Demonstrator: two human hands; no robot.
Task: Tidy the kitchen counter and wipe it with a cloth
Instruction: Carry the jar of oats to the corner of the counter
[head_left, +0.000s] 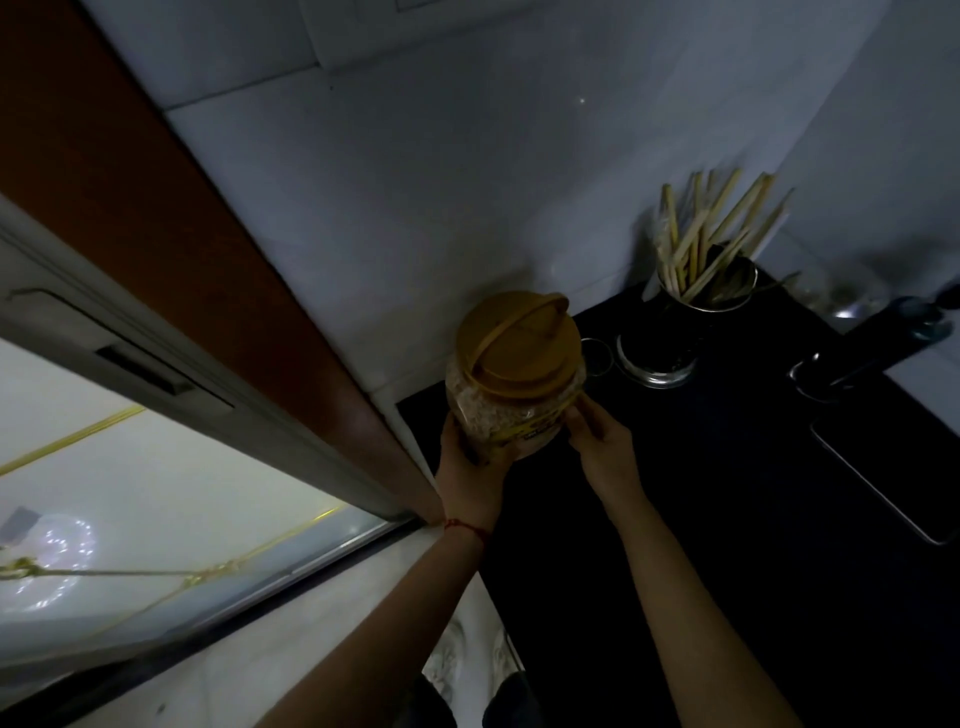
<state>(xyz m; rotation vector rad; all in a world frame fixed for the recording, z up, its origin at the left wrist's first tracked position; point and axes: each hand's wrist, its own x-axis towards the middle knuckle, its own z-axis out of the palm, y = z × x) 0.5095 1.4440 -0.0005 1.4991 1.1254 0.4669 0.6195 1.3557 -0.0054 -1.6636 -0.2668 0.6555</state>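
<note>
A clear plastic jar (506, 410) with a tan lid and carry handle, full of pale grainy food, is at the back left corner of the dark counter (727, 467). My left hand (470, 467) grips its left and lower side from underneath. My right hand (597, 436) holds its right side, fingers curled against the wall of the jar near the yellow label. Whether the jar's base touches the counter is hidden by my hands. No cloth is in view.
A metal cup of wooden chopsticks (711, 270) stands at the back. Beside the jar sit a glass jar (657, 358) and a small glass (597, 356). A dark phone (893, 478) lies at right, a dark utensil (872, 343) behind it. A window frame (218, 332) borders the left.
</note>
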